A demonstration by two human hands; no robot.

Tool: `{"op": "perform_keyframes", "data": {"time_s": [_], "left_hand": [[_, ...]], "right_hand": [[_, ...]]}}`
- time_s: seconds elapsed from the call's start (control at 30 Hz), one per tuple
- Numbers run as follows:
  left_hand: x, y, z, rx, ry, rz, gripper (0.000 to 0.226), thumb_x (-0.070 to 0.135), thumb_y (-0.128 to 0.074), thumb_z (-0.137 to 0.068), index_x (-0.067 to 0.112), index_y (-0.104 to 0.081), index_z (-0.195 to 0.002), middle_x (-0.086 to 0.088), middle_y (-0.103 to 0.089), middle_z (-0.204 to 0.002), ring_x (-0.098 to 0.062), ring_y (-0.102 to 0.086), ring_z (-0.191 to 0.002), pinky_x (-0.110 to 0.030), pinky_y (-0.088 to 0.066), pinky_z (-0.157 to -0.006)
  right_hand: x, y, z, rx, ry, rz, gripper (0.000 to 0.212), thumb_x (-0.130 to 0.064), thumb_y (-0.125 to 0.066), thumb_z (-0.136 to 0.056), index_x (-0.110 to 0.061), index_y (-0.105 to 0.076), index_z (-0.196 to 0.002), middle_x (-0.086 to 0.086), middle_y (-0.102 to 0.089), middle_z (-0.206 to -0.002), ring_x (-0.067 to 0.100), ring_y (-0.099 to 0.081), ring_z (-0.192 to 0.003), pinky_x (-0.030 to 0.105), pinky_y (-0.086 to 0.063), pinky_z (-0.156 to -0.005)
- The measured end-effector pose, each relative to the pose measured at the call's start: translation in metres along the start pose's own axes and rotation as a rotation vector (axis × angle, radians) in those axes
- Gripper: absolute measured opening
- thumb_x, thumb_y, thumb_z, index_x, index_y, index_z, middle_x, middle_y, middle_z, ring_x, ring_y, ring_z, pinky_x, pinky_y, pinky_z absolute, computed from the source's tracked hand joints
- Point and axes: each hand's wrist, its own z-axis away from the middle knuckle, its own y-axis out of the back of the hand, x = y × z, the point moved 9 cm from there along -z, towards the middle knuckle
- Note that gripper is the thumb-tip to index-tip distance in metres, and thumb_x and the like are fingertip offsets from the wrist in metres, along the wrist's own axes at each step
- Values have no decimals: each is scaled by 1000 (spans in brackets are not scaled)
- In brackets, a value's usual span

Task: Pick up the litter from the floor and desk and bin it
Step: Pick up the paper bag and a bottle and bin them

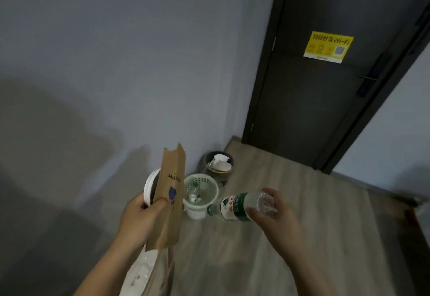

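My left hand grips a flattened brown paper coffee bag together with a white round container behind it. My right hand holds a clear plastic water bottle by its base, lying sideways with its green cap pointing left toward a pale green basket bin. That bin stands on the wooden floor by the wall and holds some crumpled litter. Just behind it a dark bin holds white paper and cups.
A dark door with a yellow Wi-Fi sticker stands at the right, shut. A grey wall runs along the left. Wooden floor stretches between the bins and the door. Something white shows low down under my left arm.
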Motion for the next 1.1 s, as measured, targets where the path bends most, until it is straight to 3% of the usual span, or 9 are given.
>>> {"op": "perform_keyframes", "data": {"time_s": [0.2,0.3,0.53,0.67,0.83,1.0,1.1], "left_hand": [[16,-43,-74,-17,-15,-52,14,16,-67,-82,29,-66,-88,-1,-72,-80,-23,-69,-75,-41,-59,-63],[18,-53,-117,10,-9,-67,15,18,-67,-82,33,-64,-81,4,-70,-76,-18,-68,-71,-31,-54,-57],[7,-81,-235,22,54,-54,18,20,-67,-83,37,-63,-84,5,-71,-77,-15,-68,-72,-29,-53,-59],[1,-91,-301,13,134,-40,16,19,-68,-82,30,-65,-93,2,-72,-80,-16,-70,-73,-28,-53,-58],[5,-107,-370,4,196,-52,12,16,-71,-81,26,-67,-85,-3,-72,-75,-21,-69,-70,-32,-55,-57],[10,-118,-417,9,219,-99,8,15,-68,-79,22,-64,-77,11,-68,-61,-1,-64,-53,-10,-41,-38],[15,-122,-440,29,221,-178,9,19,-69,-79,23,-62,-75,9,-68,-62,-4,-65,-55,-14,-45,-41]], "right_hand": [[1,-12,-100,-64,-18,81,61,-27,-77,-78,-30,-47,-130,-9,-56,-113,10,-60,-97,28,-49,-84],[5,-28,-148,-113,-43,112,64,-26,-77,-78,-29,-45,-133,-8,-53,-120,14,-57,-110,37,-50,-95],[19,-75,-267,-135,-76,226,67,-25,-80,-74,-29,-47,-132,-5,-55,-119,18,-59,-108,41,-53,-93],[24,-107,-327,-162,-112,293,69,-24,-83,-71,-25,-49,-131,1,-57,-120,21,-59,-110,41,-52,-93],[27,-150,-396,-214,-120,361,72,-30,-82,-71,-22,-47,-134,4,-58,-125,20,-57,-111,38,-50,-94],[34,-194,-442,-344,-131,329,81,-31,-80,-76,-23,-37,-144,3,-51,-132,13,-50,-110,21,-39,-89],[47,-208,-466,-392,-147,371,75,-27,-77,-79,-22,-38,-143,4,-50,-135,8,-48,-107,15,-35,-85]]}}
